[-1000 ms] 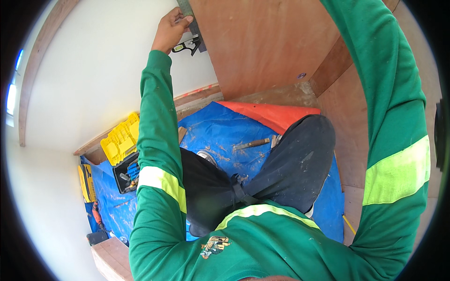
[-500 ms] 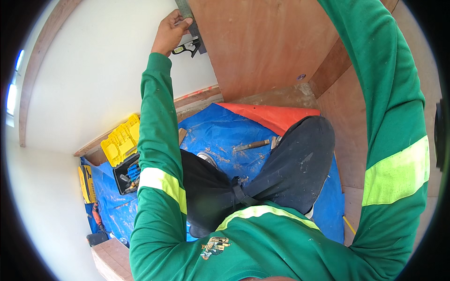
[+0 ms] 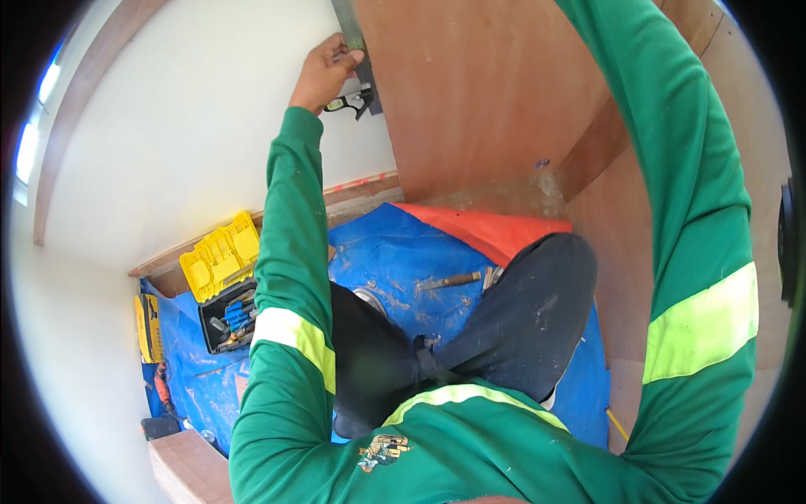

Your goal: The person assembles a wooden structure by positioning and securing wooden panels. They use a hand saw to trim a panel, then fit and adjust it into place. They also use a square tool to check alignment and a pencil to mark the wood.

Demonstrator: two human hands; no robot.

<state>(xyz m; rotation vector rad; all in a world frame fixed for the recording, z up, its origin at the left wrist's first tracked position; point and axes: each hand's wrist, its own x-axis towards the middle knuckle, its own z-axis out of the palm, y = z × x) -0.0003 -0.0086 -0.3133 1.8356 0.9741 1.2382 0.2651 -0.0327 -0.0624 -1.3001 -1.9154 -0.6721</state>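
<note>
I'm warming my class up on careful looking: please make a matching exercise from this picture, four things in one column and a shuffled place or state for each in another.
Column 1
1. left hand
2. right hand
3. toolbox
4. wooden-handled tool

Column 2
A. lying on the blue sheet
B. out of view past the upper edge
C. open, showing its yellow lid
D. touching the metal square

Pairs: 1-D, 2-B, 3-C, 4-A
</note>
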